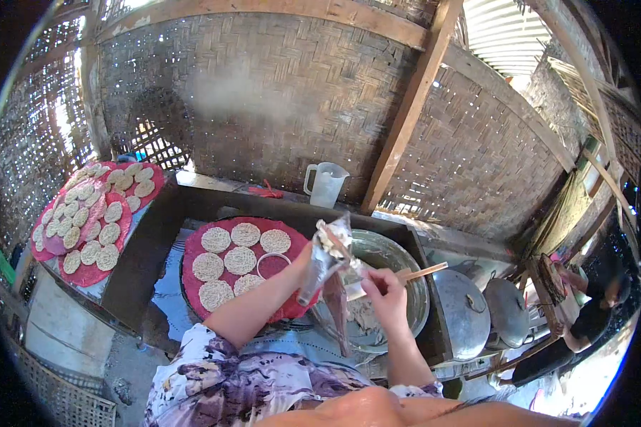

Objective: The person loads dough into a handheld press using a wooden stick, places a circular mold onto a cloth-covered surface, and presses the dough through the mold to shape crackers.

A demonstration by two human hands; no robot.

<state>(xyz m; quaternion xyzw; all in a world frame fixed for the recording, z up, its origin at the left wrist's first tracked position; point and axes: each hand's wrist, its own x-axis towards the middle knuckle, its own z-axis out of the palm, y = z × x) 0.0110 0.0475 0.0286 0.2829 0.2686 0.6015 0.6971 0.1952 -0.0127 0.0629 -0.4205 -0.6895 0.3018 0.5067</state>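
Note:
My left hand is closed around a clear plastic bag with pale dough in its open top. A brownish strip hangs below the bag. Beside it, my right hand pinches a flat pale scraper, close to the bag's mouth. Both hands are over the rim of a large metal basin with pale dough smeared inside. To the left, a round red tray bears several round lacy dough discs and a thin white ring.
A wooden stick juts over the basin's right edge. Lidded pots stand to the right. A plastic jug is on the back ledge. More disc-covered red trays lie at left. Another person is at far right.

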